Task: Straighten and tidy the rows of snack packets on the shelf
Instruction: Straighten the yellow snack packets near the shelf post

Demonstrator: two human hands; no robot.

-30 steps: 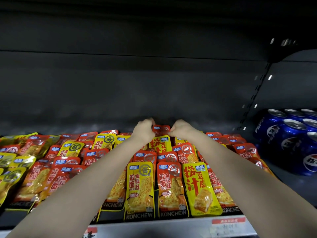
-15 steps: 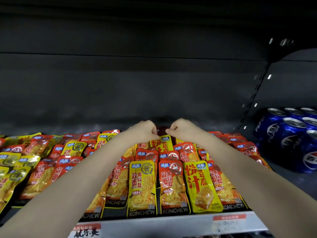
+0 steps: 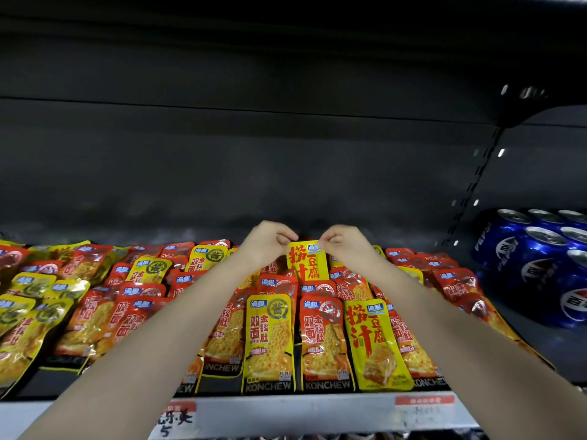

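Observation:
Rows of red, orange and yellow snack packets [image 3: 266, 338] lie overlapped on a dark shelf. At the back of the middle rows a yellow packet with red characters [image 3: 307, 263] stands raised. My left hand [image 3: 268, 244] pinches its top left corner and my right hand [image 3: 341, 242] pinches its top right corner. Both arms reach over the front packets and hide part of the rows. A second yellow packet of the same kind [image 3: 374, 344] lies flat in the front row.
Blue soda cans [image 3: 540, 258] are stacked on the shelf to the right, beyond a slotted upright [image 3: 473, 188]. The shelf's front rail [image 3: 286, 414] carries price labels. Behind the packets is a dark back wall, and another shelf closes the space above.
Both hands have drawn the yellow packet up and toward me from the back, so its face shows between them. The view has shifted down slightly.

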